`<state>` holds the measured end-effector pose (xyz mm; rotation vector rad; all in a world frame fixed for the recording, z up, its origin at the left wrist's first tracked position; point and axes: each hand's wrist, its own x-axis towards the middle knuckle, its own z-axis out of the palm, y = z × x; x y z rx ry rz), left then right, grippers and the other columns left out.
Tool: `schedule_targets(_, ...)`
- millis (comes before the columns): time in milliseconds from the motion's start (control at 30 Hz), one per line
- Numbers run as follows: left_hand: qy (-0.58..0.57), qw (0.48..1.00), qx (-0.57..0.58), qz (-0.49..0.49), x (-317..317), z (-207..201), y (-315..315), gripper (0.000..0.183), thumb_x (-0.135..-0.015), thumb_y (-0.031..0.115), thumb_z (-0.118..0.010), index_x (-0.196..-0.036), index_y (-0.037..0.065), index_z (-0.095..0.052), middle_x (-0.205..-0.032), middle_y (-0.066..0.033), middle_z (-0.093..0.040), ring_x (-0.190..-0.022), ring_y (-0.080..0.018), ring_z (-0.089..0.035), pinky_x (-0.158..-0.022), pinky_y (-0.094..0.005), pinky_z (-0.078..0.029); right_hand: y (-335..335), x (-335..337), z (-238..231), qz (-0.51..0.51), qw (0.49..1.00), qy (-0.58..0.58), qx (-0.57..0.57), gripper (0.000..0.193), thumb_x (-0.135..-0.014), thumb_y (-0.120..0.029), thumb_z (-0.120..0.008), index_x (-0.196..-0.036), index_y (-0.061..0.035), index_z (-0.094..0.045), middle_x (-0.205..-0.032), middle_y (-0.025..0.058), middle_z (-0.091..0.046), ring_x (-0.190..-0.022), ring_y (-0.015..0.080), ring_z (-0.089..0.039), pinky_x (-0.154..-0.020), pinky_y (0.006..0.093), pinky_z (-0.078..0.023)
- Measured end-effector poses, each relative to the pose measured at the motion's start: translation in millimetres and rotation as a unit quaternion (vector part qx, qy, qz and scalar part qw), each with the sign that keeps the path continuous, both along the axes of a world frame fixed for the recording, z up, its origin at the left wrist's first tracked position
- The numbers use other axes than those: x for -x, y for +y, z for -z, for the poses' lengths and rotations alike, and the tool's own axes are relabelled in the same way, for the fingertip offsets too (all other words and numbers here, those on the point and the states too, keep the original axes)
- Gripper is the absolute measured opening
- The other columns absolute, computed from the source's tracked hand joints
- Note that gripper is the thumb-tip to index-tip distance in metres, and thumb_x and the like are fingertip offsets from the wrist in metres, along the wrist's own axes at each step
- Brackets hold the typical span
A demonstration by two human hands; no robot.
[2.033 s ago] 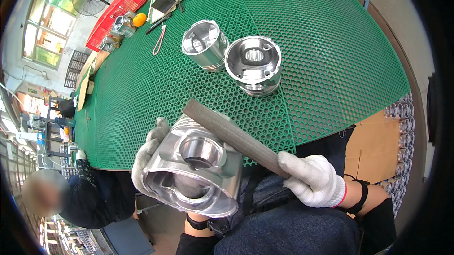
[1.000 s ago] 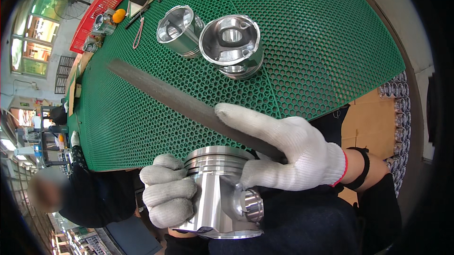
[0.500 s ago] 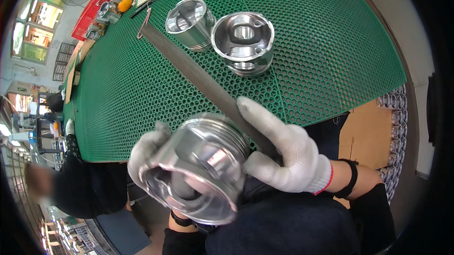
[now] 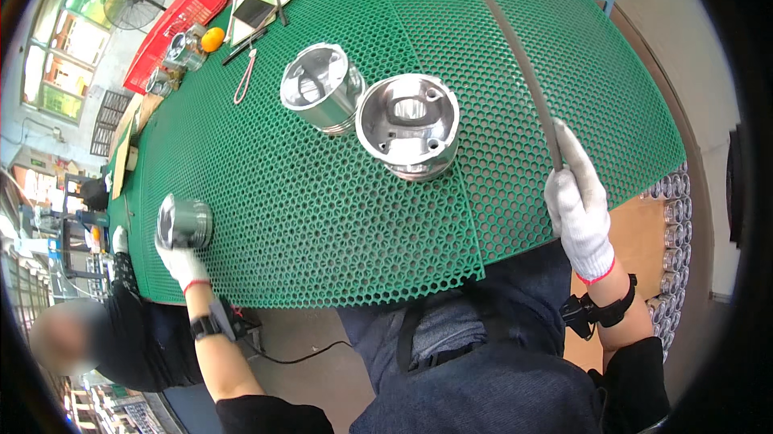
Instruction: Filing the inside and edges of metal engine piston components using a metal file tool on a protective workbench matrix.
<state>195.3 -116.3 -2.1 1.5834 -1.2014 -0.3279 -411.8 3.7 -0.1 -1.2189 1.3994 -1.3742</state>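
My left hand (image 4: 182,264), in a white knit glove, grips a shiny metal piston (image 4: 189,223) low on its near side. That piston is at the left part of the green honeycomb mat (image 4: 266,184); I cannot tell whether its full weight rests there. In my gloved right hand (image 4: 583,208) is a long flat metal file (image 4: 527,72), its blade pointing up and away over the right part of the mat. Between my hands, farther back, two more pistons stand with their hollow ends up: one at the left (image 4: 322,88), one at the right (image 4: 408,124).
Far left on the mat lie a pink cord loop (image 4: 245,80), an orange fruit (image 4: 212,39), a dark phone-like slab (image 4: 254,11) and a red crate (image 4: 173,19). Another person (image 4: 137,337) sits at the left. At right, rows of metal parts (image 4: 675,257) stand by cardboard (image 4: 636,249).
My left hand has carried the piston from in front of my body to the mat's left side. My right hand has swung the file away to the right, off the piston.
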Motion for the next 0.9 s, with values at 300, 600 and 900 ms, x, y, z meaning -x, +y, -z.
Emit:
schedule_targets(300,-0.526,0.788,0.127,0.294,272.3,-86.0,16.1,0.062,-0.073,0.006,-0.073,-0.131,0.005,-0.052,-0.139,-0.0177,-0.048,-0.13,-0.0393,-0.045,-0.11,-0.0534,-0.034,-8.2,-2.1,13.0,-0.029,0.998,0.042,0.036,0.062,-0.096,-0.027,-0.053,-0.145,0.0065,-0.036,-0.148,0.0134,-0.045,-0.092,0.0096,-0.057,-0.091,0.0256,-0.044)
schedule_targets(600,-0.629,0.636,0.069,0.442,335.1,-106.1,39.5,0.03,-0.064,0.022,-0.078,-0.087,0.008,-0.065,-0.09,-0.0069,-0.063,-0.101,-0.0305,-0.059,-0.104,-0.0544,-0.039,-5.4,2.0,9.4,-0.045,0.999,-0.003,0.025,0.063,-0.097,-0.03,-0.055,-0.145,0.0058,-0.037,-0.146,0.0132,-0.048,-0.099,0.0106,-0.058,-0.09,0.0247,-0.045)
schedule_targets(900,-0.493,0.785,0.035,0.373,303.1,-74.6,116.2,0.032,-0.078,0.025,-0.074,-0.095,0.002,-0.062,-0.091,-0.0103,-0.061,-0.094,-0.0318,-0.061,-0.101,-0.0565,-0.041,7.2,-2.1,-1.3,-0.116,0.946,0.26,0.158,0.051,-0.092,-0.017,-0.059,-0.138,0.0023,-0.048,-0.132,0.0209,-0.058,-0.092,0.0299,-0.069,-0.082,0.0346,-0.054)
